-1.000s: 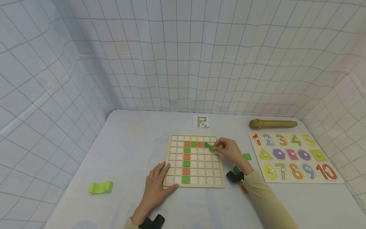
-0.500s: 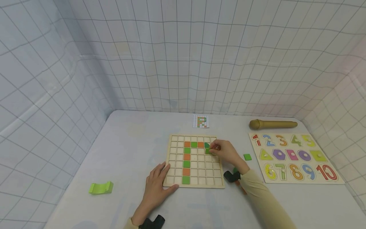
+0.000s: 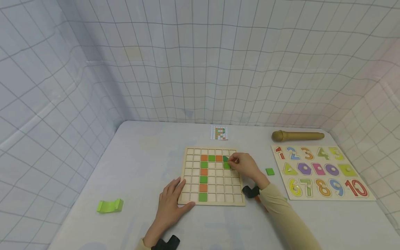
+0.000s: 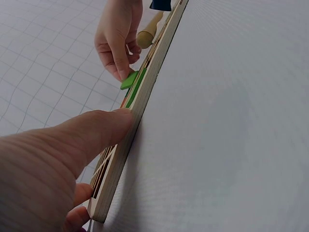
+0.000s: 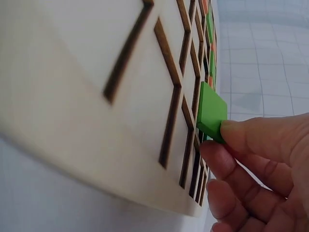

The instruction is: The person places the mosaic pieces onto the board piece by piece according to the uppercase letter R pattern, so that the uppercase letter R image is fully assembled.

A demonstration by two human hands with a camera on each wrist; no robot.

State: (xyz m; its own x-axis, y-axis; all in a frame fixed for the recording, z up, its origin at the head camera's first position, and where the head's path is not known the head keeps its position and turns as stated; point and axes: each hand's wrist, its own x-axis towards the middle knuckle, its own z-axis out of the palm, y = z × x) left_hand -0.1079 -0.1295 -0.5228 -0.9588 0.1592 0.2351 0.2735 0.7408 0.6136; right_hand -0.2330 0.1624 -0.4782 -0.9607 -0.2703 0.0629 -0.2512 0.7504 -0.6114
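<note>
My right hand [image 3: 245, 165] pinches a green square tile [image 5: 212, 111] between thumb and fingers. In the right wrist view the tile is tilted, one edge right at the grid. It is held over the wooden grid board [image 3: 220, 189], in the cell below a dark green rounded tile [image 3: 225, 158]. Orange and green tiles [image 3: 203, 172] fill a column on the board and a row along its top. My left hand [image 3: 170, 201] rests at the board's lower left corner, thumb on the front edge [image 4: 123, 118] and fingers along the left side.
A small pattern card [image 3: 219, 133] lies behind the board. To the right are a loose green tile [image 3: 270, 171], a number puzzle board [image 3: 325, 173] and a toy microphone [image 3: 298, 135]. A light green curved block [image 3: 110, 206] lies at left. More loose tiles are partly under the right wrist.
My right hand has moved slightly left with the green tile, from the board's right side to the cell below the rounded tile. My left hand stays in place.
</note>
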